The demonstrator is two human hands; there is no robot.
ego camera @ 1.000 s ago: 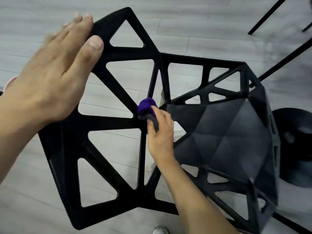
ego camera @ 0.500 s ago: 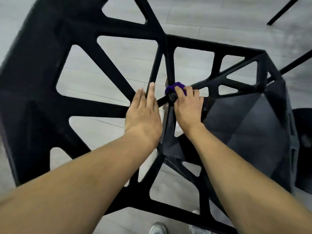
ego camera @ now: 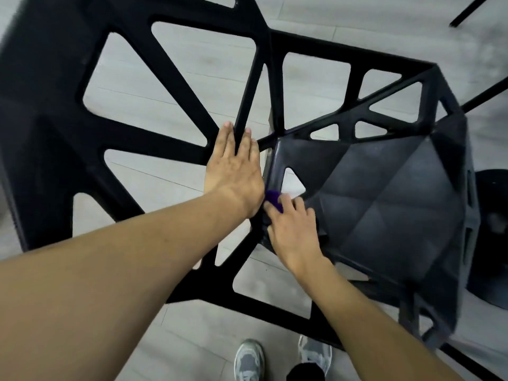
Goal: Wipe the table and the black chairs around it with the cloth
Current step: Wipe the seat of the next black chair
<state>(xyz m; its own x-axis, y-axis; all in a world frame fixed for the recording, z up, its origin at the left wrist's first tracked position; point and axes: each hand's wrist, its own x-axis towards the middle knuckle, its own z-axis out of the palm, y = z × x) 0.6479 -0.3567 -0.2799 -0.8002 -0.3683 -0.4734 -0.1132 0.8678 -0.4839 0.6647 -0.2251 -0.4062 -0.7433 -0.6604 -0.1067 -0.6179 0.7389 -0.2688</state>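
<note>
A black chair (ego camera: 390, 204) with an open triangular lattice back and a faceted seat fills the view from above. My left hand (ego camera: 233, 171) lies flat on the lattice back where the bars meet, with one thin bar between its fingers. My right hand (ego camera: 291, 229) presses a purple cloth (ego camera: 273, 198) against the rear corner of the seat, just below the left hand. Only a small part of the cloth shows beyond the fingers.
Grey plank floor shows through the lattice. A round black base (ego camera: 492, 237) stands at the right edge. Thin black legs (ego camera: 483, 94) cross the upper right. My grey shoes (ego camera: 248, 361) are at the bottom, close to the chair's back.
My right hand and the cloth have slid down from the bar junction to the seat's rear corner. My left hand moved from the chair's top edge down onto the lattice.
</note>
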